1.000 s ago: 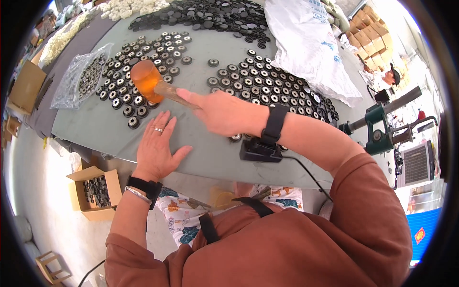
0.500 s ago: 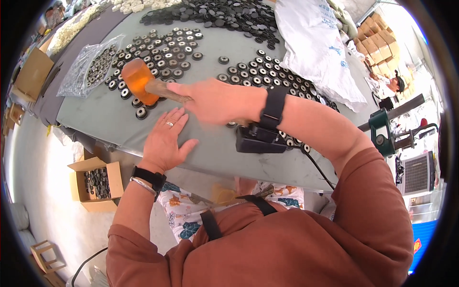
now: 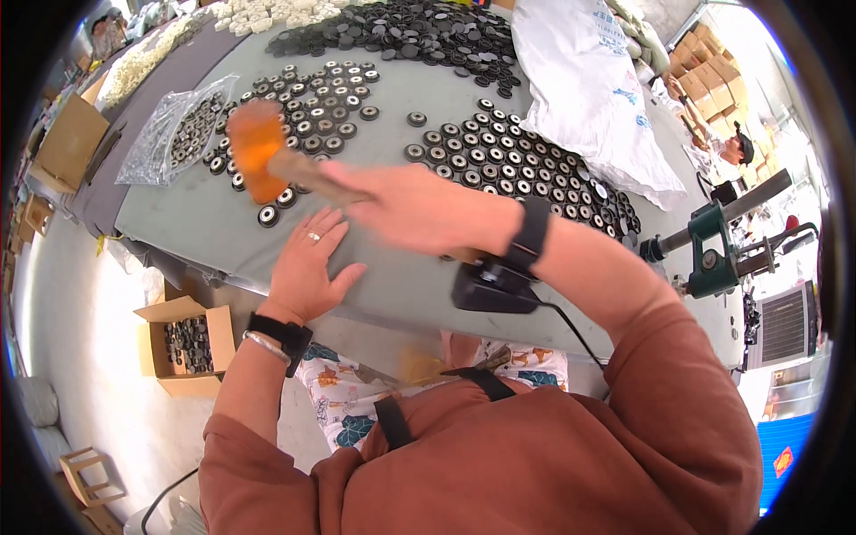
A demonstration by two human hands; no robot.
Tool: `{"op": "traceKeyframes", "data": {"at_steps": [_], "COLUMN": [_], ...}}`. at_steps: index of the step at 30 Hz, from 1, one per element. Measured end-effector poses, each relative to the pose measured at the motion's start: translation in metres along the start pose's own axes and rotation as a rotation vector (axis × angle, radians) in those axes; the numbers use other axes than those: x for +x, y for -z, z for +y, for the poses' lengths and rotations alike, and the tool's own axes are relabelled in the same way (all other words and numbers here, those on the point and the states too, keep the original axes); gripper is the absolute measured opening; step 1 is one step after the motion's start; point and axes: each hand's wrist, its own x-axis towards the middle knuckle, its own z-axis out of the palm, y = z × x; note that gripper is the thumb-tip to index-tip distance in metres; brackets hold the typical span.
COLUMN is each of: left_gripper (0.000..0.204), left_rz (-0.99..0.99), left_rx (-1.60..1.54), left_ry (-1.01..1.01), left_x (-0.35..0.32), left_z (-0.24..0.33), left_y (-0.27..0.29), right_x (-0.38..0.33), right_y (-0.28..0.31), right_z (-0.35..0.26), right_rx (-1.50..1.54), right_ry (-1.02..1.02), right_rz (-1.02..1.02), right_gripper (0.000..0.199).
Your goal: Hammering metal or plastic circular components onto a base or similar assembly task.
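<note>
So the orange-headed mallet [image 3: 257, 150] sits upper left of centre in the frame, blurred, its wooden handle running right into the right hand [image 3: 419, 207]; that hand is curled round the handle in a closed fist, a black wristband just behind it. The mallet head hangs over a cluster of small black ring-shaped parts [image 3: 308, 98] laid out on the grey table [image 3: 205, 223]; can't tell if it's touching any, too smeared.

The left hand [image 3: 308, 267] is below the mallet, flat on the table, fingers spread, ring on one finger, a black watch and a thin bangle at the wrist; one loose ring part [image 3: 267, 216] lies just up-left of its fingertips.

Further out: a second batch of ring parts [image 3: 526, 165] in neat rows right of centre, partly hidden behind the right forearm; a heap of flat black discs [image 3: 401, 22] along the top; a clear plastic bag [image 3: 174, 134] of parts at the left; a white sack [image 3: 588, 89] upper right. A black box with a cable [image 3: 490, 285] sits at the table's near edge under the right wrist; a green clamp tool [image 3: 713, 254] at far right; an open cardboard box [image 3: 183, 343] of parts on the floor lower left.
</note>
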Motion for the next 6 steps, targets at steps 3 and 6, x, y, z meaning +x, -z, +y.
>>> {"op": "traceKeyframes", "data": {"at_steps": [3, 6], "left_gripper": [0.051, 0.055], "left_rz": [0.14, 0.224], "left_rx": [0.022, 0.044], "left_ry": [0.055, 0.472], "left_x": [-0.014, -0.016], "left_z": [-0.007, -0.026], "left_y": [0.009, 0.019], "right_x": [-0.049, -0.083], "right_y": [0.033, 0.041], "right_z": [-0.002, 0.029], "right_rx": [0.314, 0.628], "right_ry": [-0.278, -0.411], "right_rz": [0.052, 0.163], "right_gripper": [0.055, 0.056]}}
